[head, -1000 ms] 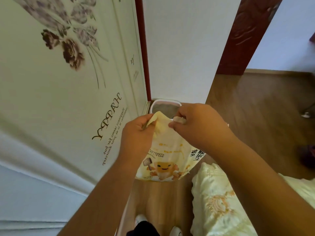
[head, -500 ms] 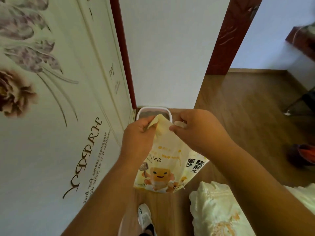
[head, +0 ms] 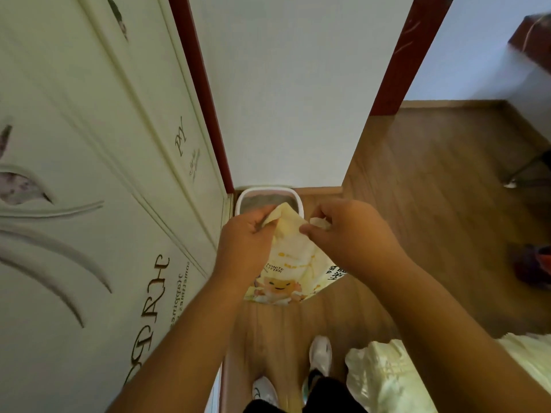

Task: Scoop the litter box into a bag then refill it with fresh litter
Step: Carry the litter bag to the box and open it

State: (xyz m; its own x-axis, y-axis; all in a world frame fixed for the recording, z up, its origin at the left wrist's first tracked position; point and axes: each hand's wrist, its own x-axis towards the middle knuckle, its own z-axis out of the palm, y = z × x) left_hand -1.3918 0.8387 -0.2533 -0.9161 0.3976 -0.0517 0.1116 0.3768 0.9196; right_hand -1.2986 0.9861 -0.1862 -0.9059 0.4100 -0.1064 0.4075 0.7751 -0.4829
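Both hands are up on the litter bag [head: 290, 263], a yellow printed pouch hanging in the air over the wooden floor [head: 432, 204], just this side of the litter box [head: 269, 193] that sits against the wall. The left hand [head: 247, 242] has its grip closed round the top left corner, thumb and fingers pinching the film; the right hand [head: 348, 234] pinches the top edge on the other side, with a pale scrap of the bag showing between its fingers. The body of the bag hangs below and between the two grips, its cartoon face towards the camera. Judging by the crumpled top and the full, sagging lower part, this is soft, thin film with a dense, shifting load, so probably heavy for its size and slick under the fingers. The top seam looks the right place to hold for opening, but for the pour a hand under the base would likely steady it better. Only the box's far rim and a grey patch of litter show beyond the hands.
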